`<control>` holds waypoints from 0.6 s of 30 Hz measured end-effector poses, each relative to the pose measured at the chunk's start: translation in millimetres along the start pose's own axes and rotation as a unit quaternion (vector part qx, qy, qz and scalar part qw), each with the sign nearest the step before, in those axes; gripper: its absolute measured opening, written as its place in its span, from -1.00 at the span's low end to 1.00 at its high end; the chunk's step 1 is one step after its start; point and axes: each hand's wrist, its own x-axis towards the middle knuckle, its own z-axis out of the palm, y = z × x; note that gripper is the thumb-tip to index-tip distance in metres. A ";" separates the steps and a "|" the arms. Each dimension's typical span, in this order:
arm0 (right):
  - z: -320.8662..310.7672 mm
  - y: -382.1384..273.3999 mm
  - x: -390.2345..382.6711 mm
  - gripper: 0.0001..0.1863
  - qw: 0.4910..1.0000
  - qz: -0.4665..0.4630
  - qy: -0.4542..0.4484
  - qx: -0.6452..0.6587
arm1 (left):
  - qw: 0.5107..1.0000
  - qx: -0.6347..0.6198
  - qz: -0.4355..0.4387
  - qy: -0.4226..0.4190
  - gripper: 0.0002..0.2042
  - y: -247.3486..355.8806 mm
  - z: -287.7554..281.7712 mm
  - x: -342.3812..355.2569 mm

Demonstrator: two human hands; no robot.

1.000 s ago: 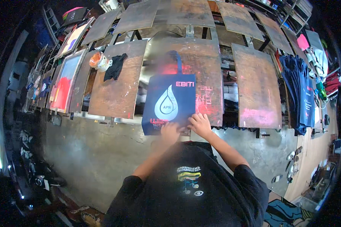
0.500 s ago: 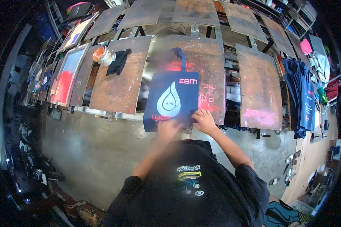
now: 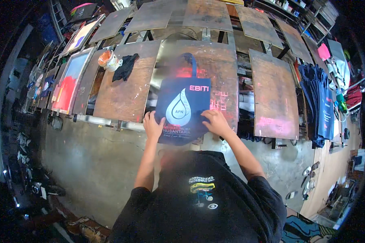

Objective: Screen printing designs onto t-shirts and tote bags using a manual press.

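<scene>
A dark blue tote bag [image 3: 176, 87] lies on a wooden board [image 3: 223, 56] in front of me, its handle loop [image 3: 194, 67] stretched toward the far side. A pale drop-shaped print fills its middle, with pink and pale lettering above and below. At its lower left edge my left hand [image 3: 153, 126] grips the cloth, thumb on top and fingers past the edge. My right hand [image 3: 216, 122] closes on the lower right edge with curled fingers. The bag's bottom hangs over the board's near edge. A blurry patch dims part of the handle.
Left of the bag, another board [image 3: 125, 95] bears a paint-smeared tub [image 3: 108, 60] and a black cloth [image 3: 126, 67]. A framed screen [image 3: 69, 83] with red paint leans farther left. More blue bags [image 3: 318, 101] hang in a stack beyond the right-hand board [image 3: 271, 93].
My left hand has moved left from the bag's lower print to its left edge, uncovering lettering. The right hand stays near the right edge, and the bag has shifted slightly.
</scene>
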 end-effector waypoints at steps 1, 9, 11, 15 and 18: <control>7.2 -0.9 1.1 -0.60 1.000 -0.002 0.002 -0.002 | 0.999 0.013 -0.014 -0.043 -0.28 -7.7 6.0 2.8; 24.8 -8.6 -10.4 -0.45 0.989 0.039 -0.029 -0.142 | 0.979 -0.036 -0.086 -0.181 -0.12 -4.6 14.0 18.6; 22.7 -3.6 -13.6 -0.45 0.989 0.045 -0.029 -0.134 | 0.988 -0.035 -0.055 -0.140 -0.11 -2.3 13.4 16.0; 25.5 -0.4 -15.3 -0.42 0.989 0.043 -0.013 -0.138 | 0.989 -0.045 -0.056 -0.130 -0.12 -1.3 10.3 14.8; 25.5 -4.8 -13.7 -0.42 0.989 0.057 -0.019 -0.134 | 0.991 -0.064 -0.041 -0.108 -0.14 -0.9 8.2 15.6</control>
